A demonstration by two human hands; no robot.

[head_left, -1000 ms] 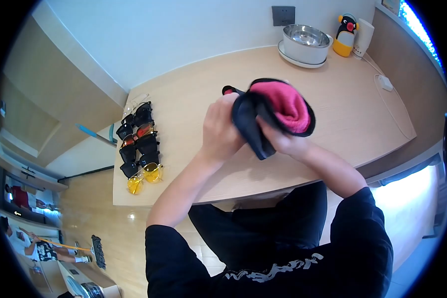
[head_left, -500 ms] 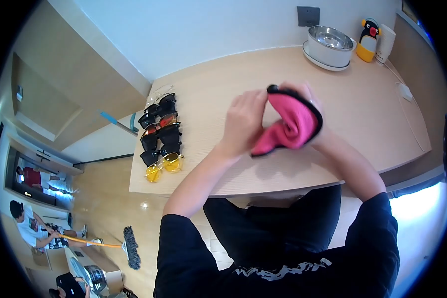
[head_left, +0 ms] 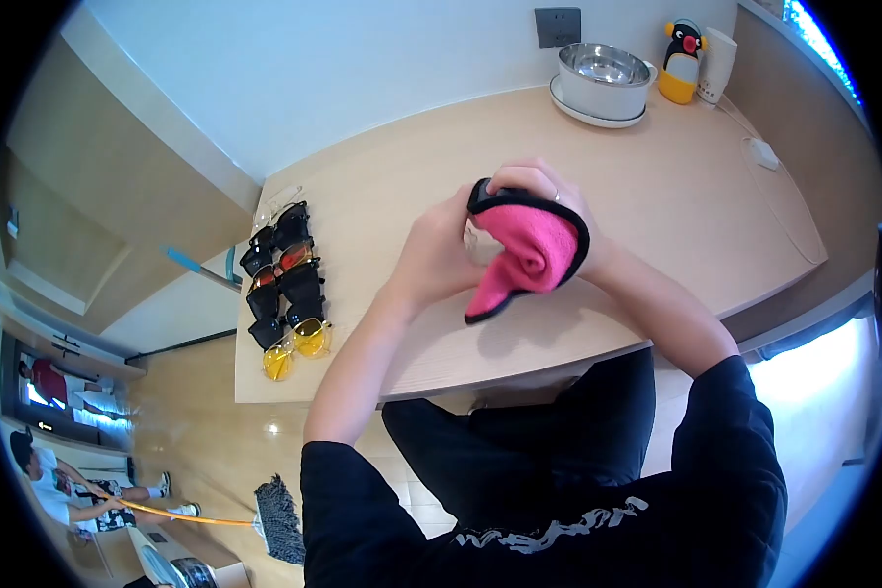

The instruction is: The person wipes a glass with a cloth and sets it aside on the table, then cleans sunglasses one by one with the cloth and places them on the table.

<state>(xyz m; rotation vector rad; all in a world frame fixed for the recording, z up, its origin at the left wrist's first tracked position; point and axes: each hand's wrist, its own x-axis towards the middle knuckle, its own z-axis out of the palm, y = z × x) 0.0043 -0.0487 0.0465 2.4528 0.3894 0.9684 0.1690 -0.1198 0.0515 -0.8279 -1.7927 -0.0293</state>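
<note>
A pink cloth with a black border is bunched and twisted between my hands above the front of the table. My right hand is wrapped around its far side, fingers curled over the upper edge. My left hand is closed at the cloth's left side, thumb and fingers curved toward it. A small dark, glossy piece shows at the upper left of the cloth by my fingertips; the cloth and fingers hide the rest, so I cannot tell its kind.
Several pairs of glasses, dark, red and yellow-lensed, lie in a column along the table's left edge. At the back right stand a metal-lined bowl, a penguin figure and a white cup. A person with a mop is at lower left.
My view has shifted, so the table's things appear farther left. The cloth has turned slightly in my hands, and more of the dark piece now shows by my fingers.
</note>
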